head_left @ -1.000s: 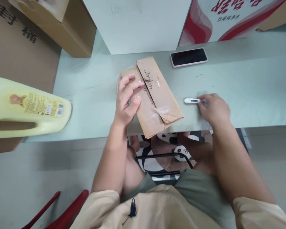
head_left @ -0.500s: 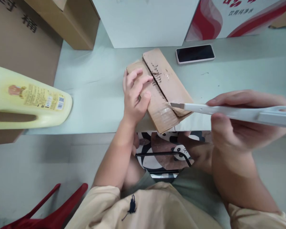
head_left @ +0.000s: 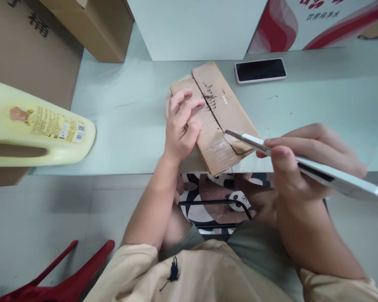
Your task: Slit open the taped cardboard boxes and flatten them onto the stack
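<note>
A flat brown cardboard box [head_left: 222,105] lies slantwise on the pale green table [head_left: 129,121], taped along its middle seam, its near corner over the table's edge. My left hand [head_left: 180,126] presses down on the box's left flap with fingers spread flat. My right hand [head_left: 305,163] is closed round a white utility knife [head_left: 302,161]. The blade tip points left and sits at the torn tape near the box's near right corner.
A black phone [head_left: 260,70] lies behind the box. A large yellow jug [head_left: 34,130] lies on its side at the left edge. Cardboard boxes [head_left: 94,25] and a white box [head_left: 195,27] stand at the back. A red chair [head_left: 59,281] is below left.
My right hand picked the knife up from the table and brought it to the box's near corner; the handle has now dropped lower. My left hand stayed on the box.
</note>
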Available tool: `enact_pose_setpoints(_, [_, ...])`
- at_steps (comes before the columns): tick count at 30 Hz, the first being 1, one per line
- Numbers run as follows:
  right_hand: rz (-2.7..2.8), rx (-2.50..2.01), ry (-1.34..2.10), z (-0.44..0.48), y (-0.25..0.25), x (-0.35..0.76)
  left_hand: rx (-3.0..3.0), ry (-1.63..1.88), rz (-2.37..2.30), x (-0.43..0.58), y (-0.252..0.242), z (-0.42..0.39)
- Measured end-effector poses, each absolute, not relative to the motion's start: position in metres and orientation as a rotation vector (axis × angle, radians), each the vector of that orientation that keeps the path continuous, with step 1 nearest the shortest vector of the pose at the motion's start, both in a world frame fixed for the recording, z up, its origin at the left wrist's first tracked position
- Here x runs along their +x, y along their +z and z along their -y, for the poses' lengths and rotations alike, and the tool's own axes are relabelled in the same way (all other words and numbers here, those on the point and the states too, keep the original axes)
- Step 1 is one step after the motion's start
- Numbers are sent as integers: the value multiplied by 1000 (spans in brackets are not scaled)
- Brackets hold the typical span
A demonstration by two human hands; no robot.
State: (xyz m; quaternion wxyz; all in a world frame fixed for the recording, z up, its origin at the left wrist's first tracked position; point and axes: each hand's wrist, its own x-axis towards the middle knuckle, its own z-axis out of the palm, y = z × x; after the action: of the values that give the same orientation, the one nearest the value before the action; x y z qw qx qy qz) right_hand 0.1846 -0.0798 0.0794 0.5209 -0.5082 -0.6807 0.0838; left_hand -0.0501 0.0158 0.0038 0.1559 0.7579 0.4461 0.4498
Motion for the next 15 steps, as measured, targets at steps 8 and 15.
enact_pose_setpoints(8, [1657, -1136, 121, 82, 78, 182, 2162, 1281, -1300, -47, 8, -13])
enact_pose_setpoints(15, [1695, -1204, 108, 86, 84, 174, 2169, 1308, -1275, -47, 7, -14])
